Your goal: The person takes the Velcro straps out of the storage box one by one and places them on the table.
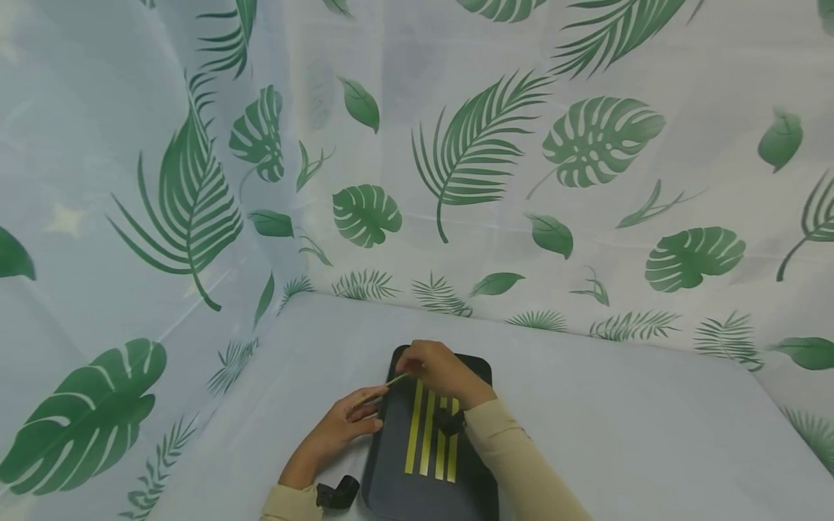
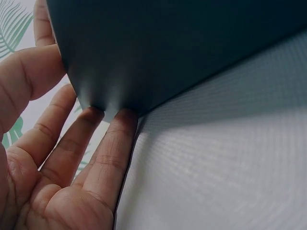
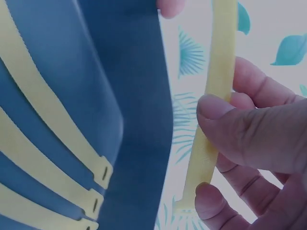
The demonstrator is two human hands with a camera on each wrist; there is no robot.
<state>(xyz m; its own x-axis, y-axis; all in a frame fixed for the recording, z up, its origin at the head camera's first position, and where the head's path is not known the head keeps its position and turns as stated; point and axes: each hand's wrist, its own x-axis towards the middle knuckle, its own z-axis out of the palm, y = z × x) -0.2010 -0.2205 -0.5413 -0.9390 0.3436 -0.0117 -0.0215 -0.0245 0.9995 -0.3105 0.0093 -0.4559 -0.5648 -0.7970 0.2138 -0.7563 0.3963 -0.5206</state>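
My right hand point(image 1: 438, 369), over the far left part of a dark tray point(image 1: 391, 463), pinches a flat yellow strip point(image 3: 211, 120) between thumb and fingers. In the right wrist view this strip stands beside the tray's rim, apart from it. Several similar yellow strips point(image 1: 413, 427) lie lengthwise side by side on the tray, with small slots in their ends. My left hand point(image 1: 339, 427) is at the tray's left edge. In the left wrist view its fairly straight fingers point(image 2: 112, 148) touch the dark side of the tray. Whether it also touches the held strip is unclear.
The tray rests on a white-covered table point(image 1: 625, 434). Behind and to the left hang white curtains point(image 1: 495, 268) printed with green leaves. A black wrist camera point(image 1: 339, 493) sits at the left cuff, another point(image 1: 449, 421) at the right, above the strips.
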